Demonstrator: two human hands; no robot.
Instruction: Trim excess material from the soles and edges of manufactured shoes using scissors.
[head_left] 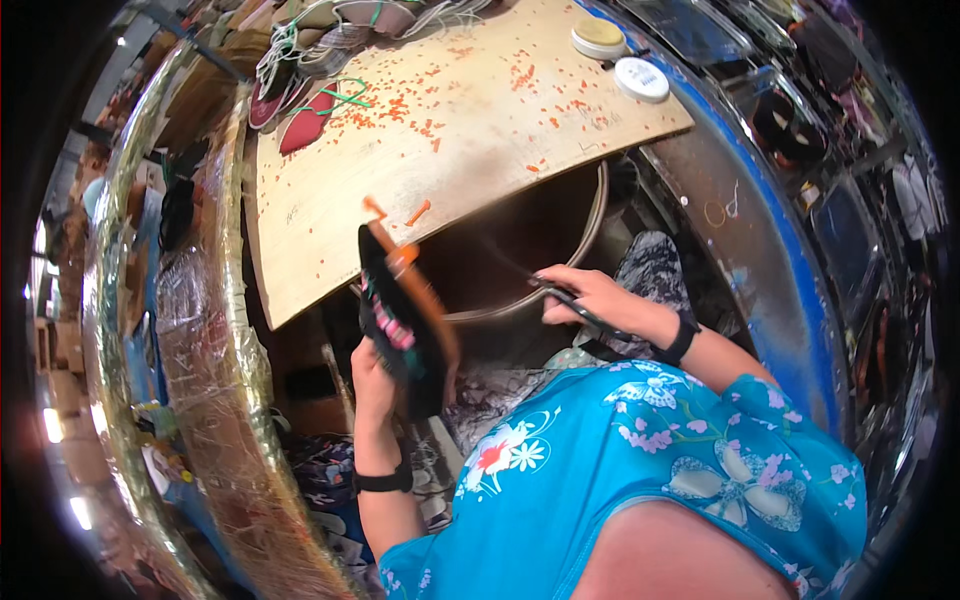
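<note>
My left hand [372,382] is closed around a black shoe [400,330] with pink and green decoration, held upright by its heel end. Its brown-orange sole [432,300] faces right, toward my other hand, and an orange strip [403,258] sticks out near the toe. In my right hand [590,297] is a slim dark hand tool [585,312]; its tip points up and left, and motion blur hides its exact kind. A gap separates this tool from the shoe. Behind the shoe lies a pale wooden board [330,230] scattered with small orange scraps [400,108].
A round dark tub [601,205] sits beneath the board's near edge. Several shoes [340,40] with loose laces and a red shoe part [308,122] lie at the far left. A white lid [641,80] and a round tin [598,38] stand far right. Film-wrapped panels [205,330] flank the left.
</note>
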